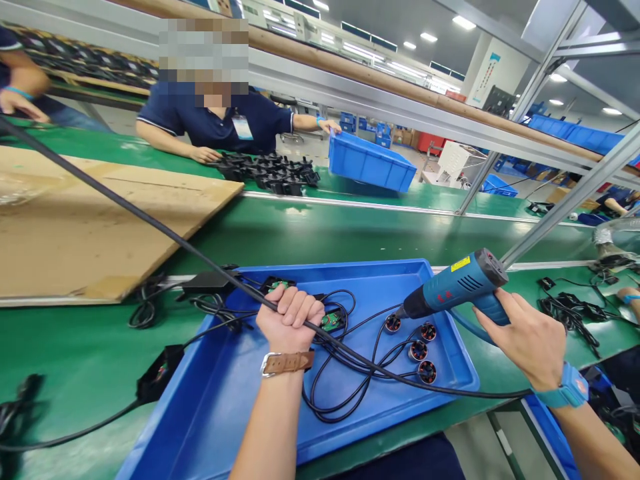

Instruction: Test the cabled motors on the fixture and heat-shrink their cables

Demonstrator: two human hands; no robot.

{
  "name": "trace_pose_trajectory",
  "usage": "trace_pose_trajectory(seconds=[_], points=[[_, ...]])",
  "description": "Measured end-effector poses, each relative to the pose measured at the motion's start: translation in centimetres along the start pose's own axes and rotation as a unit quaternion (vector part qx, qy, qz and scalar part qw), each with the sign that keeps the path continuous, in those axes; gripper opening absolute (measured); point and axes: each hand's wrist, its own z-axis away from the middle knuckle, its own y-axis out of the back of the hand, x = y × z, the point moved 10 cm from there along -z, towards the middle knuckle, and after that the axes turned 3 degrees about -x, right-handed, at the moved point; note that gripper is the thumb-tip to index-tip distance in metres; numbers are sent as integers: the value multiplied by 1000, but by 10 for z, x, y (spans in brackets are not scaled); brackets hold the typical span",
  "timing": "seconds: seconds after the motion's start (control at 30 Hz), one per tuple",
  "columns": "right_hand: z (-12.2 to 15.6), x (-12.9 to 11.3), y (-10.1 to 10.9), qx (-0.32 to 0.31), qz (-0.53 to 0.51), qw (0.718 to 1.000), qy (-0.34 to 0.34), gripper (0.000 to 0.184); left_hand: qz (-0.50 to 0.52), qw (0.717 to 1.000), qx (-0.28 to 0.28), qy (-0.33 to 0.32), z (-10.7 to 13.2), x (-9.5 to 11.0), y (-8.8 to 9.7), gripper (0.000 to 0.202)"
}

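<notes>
My left hand (pixel 291 320) is closed around a thick black cable (pixel 165 230), which slants from the upper left across the tray to the lower right. In my right hand (pixel 530 333) is a blue heat gun (pixel 457 283), gripped by its handle. Its dark nozzle points down and left, right over one of several small round motor parts with copper windings (pixel 427 372). Those parts sit at the right side of a blue tray (pixel 225 407). Thin black leads (pixel 345 417) loop from them toward green circuit boards (pixel 333 320) in black housings, partly hidden behind my left hand.
A black-cased board (pixel 160 373) lies left of the tray on the green bench (pixel 75 353). Cardboard (pixel 100 220) covers the upper left. Across the bench, a co-worker (pixel 220 127) touches a tilted blue bin (pixel 370 162) beside piled black parts (pixel 273 173). A metal post (pixel 545 200) rises at right.
</notes>
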Motion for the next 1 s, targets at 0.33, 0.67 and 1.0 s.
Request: trace_pose_trajectory(seconds=[0.33,0.67,1.0], points=[[33,37,39,65,102,993,10,48,-15,1000,-5,6,3,-4,-9,46],[41,43,33,48,107,993,9,49,-15,1000,-9,8,4,-7,-7,46],[43,43,33,40,120,992,17,48,-14,1000,-9,3,4,-6,-5,47]])
